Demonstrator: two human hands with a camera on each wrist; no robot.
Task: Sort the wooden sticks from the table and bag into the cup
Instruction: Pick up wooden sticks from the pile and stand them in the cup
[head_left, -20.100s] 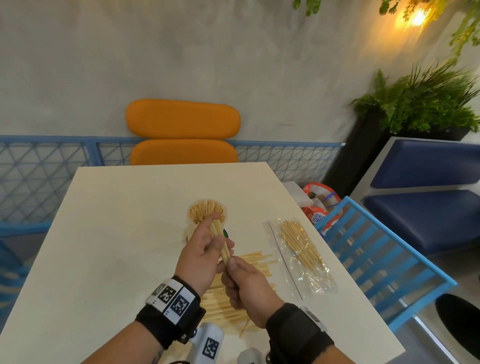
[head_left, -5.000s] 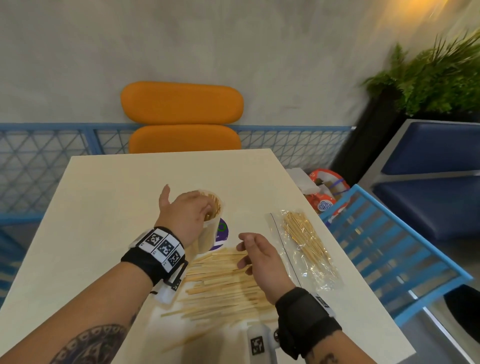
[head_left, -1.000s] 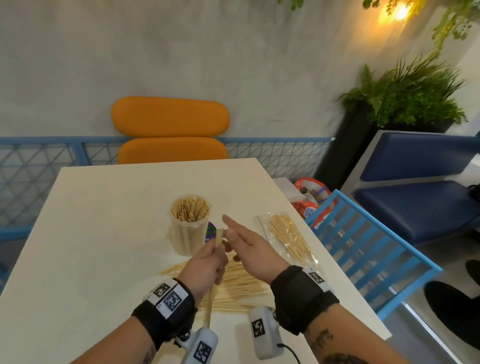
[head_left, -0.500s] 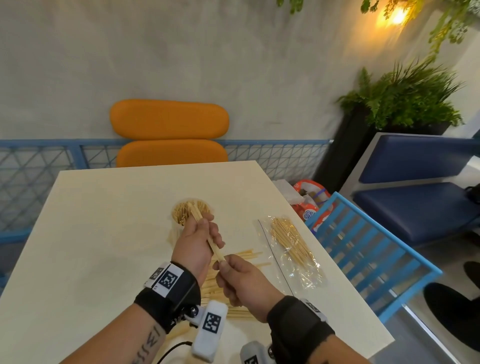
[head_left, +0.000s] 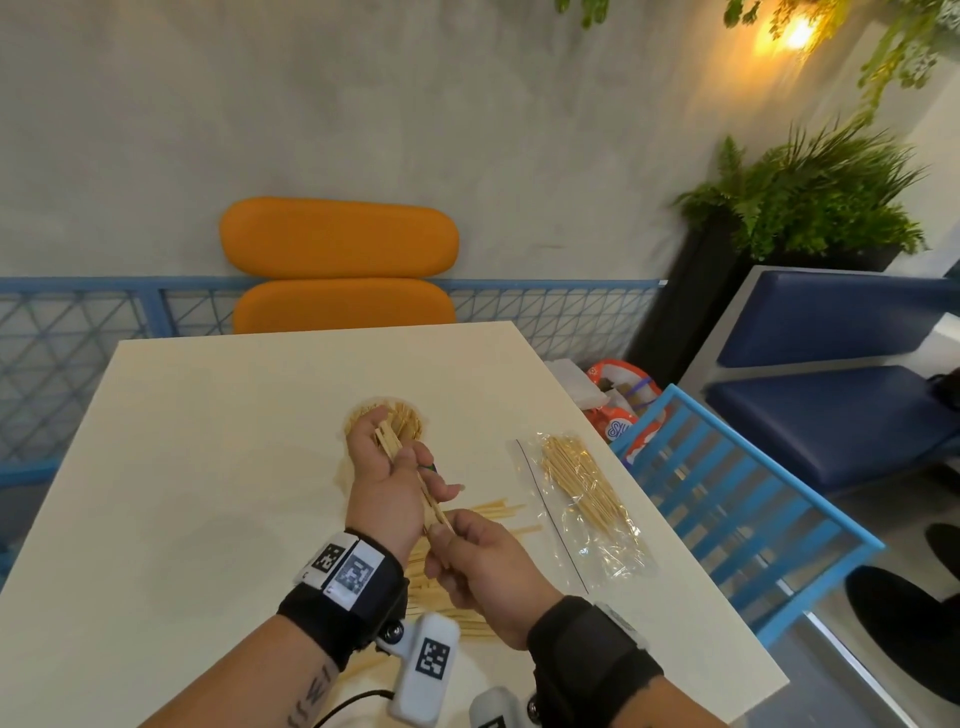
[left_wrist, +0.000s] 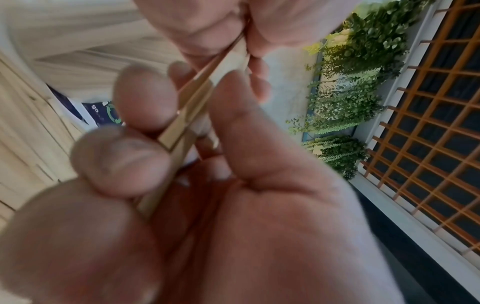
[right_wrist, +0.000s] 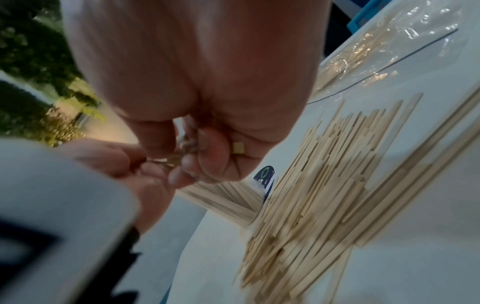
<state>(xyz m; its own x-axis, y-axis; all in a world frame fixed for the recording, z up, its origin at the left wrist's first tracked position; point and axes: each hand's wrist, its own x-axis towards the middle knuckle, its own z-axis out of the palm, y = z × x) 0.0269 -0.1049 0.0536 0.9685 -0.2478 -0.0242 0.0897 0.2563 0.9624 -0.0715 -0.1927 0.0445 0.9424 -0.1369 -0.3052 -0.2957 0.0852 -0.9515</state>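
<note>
While both hands meet above the cream worktop (head_left: 197, 467), a small bundle of wooden sticks (head_left: 397, 452) runs slantwise between them. The left hand (head_left: 387, 483) has its fingers curled round the upper part of the bundle, and the top ends of those sticks reach over the mouth of the cup (head_left: 410, 415). In the left wrist view the fingers (left_wrist: 141, 98) fold over the sticks on one side while the thumb bears on them from the other. The right hand (head_left: 485, 569) pinches the lower end of the same bundle between thumb and forefinger, its other fingers tucked in; the right wrist view shows a cut stick end poking out beside the closed fingers.

The cup stands on the worktop just beyond the left hand, packed with upright sticks, and most of its wall is hidden behind that hand. On the near side of the cup, under and between the two hands, a loose heap of sticks (right_wrist: 319, 185) lies flat on the worktop, fanned roughly parallel. A dark printed label with a green mark (right_wrist: 265, 174) shows at the edge of the heap nearest the cup. To the right of the cup, well apart from it, a clear plastic bag (head_left: 582, 499) lies flat near the worktop edge with a sheaf of thinner sticks inside. Beyond the cup, past the far edge of the worktop, stands an orange chair (head_left: 340, 270).
</note>
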